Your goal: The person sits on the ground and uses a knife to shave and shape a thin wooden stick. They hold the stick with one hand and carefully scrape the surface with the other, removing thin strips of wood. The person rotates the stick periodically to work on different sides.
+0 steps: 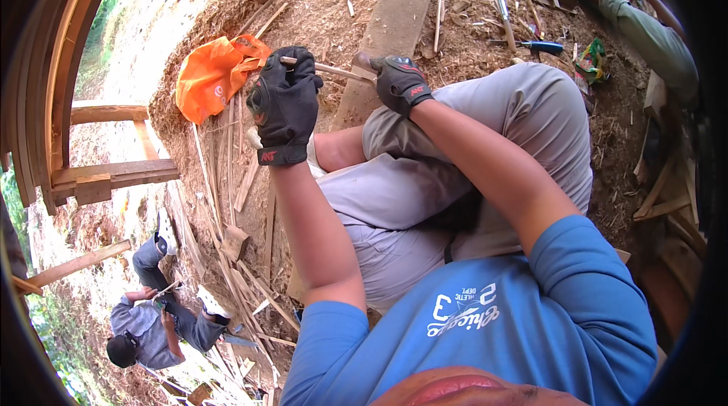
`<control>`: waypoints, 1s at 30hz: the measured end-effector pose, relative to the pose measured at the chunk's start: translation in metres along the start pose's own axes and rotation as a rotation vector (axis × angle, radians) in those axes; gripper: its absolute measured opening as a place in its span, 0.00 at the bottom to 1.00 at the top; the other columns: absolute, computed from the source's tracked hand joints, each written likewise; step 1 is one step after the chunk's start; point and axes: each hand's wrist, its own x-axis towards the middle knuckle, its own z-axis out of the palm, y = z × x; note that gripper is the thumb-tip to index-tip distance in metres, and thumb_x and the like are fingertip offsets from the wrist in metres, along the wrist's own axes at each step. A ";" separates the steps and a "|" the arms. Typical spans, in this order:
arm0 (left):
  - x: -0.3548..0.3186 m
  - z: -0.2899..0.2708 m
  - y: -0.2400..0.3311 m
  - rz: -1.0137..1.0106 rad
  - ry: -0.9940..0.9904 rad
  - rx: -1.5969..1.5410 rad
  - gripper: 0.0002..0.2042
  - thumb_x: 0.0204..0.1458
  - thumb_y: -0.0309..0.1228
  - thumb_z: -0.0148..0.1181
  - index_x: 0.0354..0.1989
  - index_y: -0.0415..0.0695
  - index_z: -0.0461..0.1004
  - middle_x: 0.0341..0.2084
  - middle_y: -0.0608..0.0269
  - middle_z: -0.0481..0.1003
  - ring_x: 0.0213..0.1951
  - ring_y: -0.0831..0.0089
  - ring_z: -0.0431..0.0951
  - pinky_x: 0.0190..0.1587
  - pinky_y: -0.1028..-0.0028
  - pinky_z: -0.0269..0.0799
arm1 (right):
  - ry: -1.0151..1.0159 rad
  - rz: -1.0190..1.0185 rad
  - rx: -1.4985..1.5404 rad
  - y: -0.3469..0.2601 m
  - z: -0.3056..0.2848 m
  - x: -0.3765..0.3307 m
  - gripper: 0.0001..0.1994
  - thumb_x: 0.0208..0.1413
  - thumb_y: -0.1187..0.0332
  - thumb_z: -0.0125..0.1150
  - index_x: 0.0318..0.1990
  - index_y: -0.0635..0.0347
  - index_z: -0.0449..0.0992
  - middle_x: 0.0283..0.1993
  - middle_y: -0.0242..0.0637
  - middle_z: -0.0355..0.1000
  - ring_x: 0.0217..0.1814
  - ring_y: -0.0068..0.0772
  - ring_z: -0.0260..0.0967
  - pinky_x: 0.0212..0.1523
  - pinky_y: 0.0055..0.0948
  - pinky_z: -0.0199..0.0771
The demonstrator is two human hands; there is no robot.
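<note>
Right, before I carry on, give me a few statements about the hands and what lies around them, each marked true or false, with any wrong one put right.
1. The left hand grips a thin wooden stick. True.
2. The right hand is uncovered. False: it wears a black glove, like the left.
3. The orange bag lies to the right of both hands. False: the orange bag lies to their left.
4. A blue-handled tool lies to the right of the right hand. True.
5. The wearer's shirt is red. False: the shirt is blue.
6. A wide plank lies ahead of the hands. True.
</note>
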 end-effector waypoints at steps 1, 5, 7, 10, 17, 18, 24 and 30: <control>0.002 0.002 -0.002 0.004 0.010 -0.095 0.07 0.67 0.32 0.58 0.42 0.41 0.75 0.28 0.62 0.77 0.28 0.72 0.82 0.31 0.71 0.77 | 0.051 -0.004 0.045 0.004 0.000 0.000 0.25 0.64 0.71 0.48 0.67 0.36 0.75 0.53 0.56 0.79 0.58 0.58 0.77 0.56 0.49 0.76; 0.001 0.003 -0.012 0.007 0.063 -0.251 0.08 0.66 0.30 0.60 0.46 0.38 0.75 0.32 0.59 0.79 0.30 0.72 0.84 0.34 0.73 0.82 | 0.215 -0.022 0.167 0.007 0.005 -0.005 0.20 0.65 0.68 0.48 0.60 0.44 0.79 0.47 0.57 0.79 0.52 0.61 0.77 0.52 0.50 0.76; 0.003 0.005 -0.012 0.012 0.101 -0.238 0.09 0.66 0.30 0.60 0.48 0.38 0.74 0.34 0.58 0.80 0.31 0.70 0.85 0.35 0.73 0.83 | 0.243 -0.011 0.170 0.012 0.005 -0.002 0.18 0.66 0.65 0.46 0.56 0.48 0.81 0.44 0.57 0.79 0.50 0.62 0.78 0.50 0.51 0.76; 0.004 0.006 -0.019 0.000 0.155 -0.210 0.08 0.66 0.29 0.60 0.49 0.39 0.74 0.35 0.58 0.80 0.31 0.70 0.85 0.33 0.73 0.82 | 0.161 0.023 0.131 0.010 0.002 0.002 0.18 0.66 0.66 0.48 0.57 0.47 0.81 0.47 0.57 0.79 0.52 0.61 0.77 0.52 0.50 0.76; 0.005 -0.018 -0.032 -0.120 0.083 0.043 0.07 0.65 0.29 0.60 0.46 0.40 0.73 0.33 0.58 0.82 0.27 0.72 0.84 0.28 0.74 0.77 | 0.096 -0.006 0.085 0.008 0.003 0.001 0.22 0.64 0.66 0.51 0.65 0.43 0.76 0.53 0.55 0.79 0.58 0.60 0.76 0.58 0.50 0.76; 0.004 -0.021 -0.028 -0.140 0.058 0.090 0.07 0.64 0.30 0.60 0.45 0.40 0.73 0.32 0.58 0.82 0.26 0.73 0.84 0.27 0.75 0.77 | 0.102 -0.005 0.072 0.011 0.005 0.004 0.22 0.65 0.65 0.51 0.65 0.42 0.75 0.53 0.55 0.79 0.58 0.60 0.76 0.58 0.50 0.76; -0.005 -0.043 -0.013 -0.328 -0.005 0.029 0.08 0.62 0.28 0.60 0.46 0.39 0.75 0.30 0.53 0.84 0.23 0.75 0.82 0.27 0.74 0.77 | 0.026 -0.067 -0.006 -0.003 0.000 -0.002 0.20 0.71 0.59 0.42 0.65 0.41 0.75 0.53 0.54 0.79 0.57 0.58 0.77 0.58 0.51 0.76; -0.006 -0.051 -0.014 -0.357 -0.069 0.030 0.08 0.62 0.28 0.59 0.46 0.38 0.76 0.29 0.53 0.84 0.23 0.74 0.81 0.26 0.74 0.76 | 0.024 -0.089 -0.127 -0.012 0.009 -0.004 0.20 0.73 0.62 0.39 0.65 0.40 0.75 0.49 0.49 0.81 0.54 0.55 0.80 0.55 0.51 0.79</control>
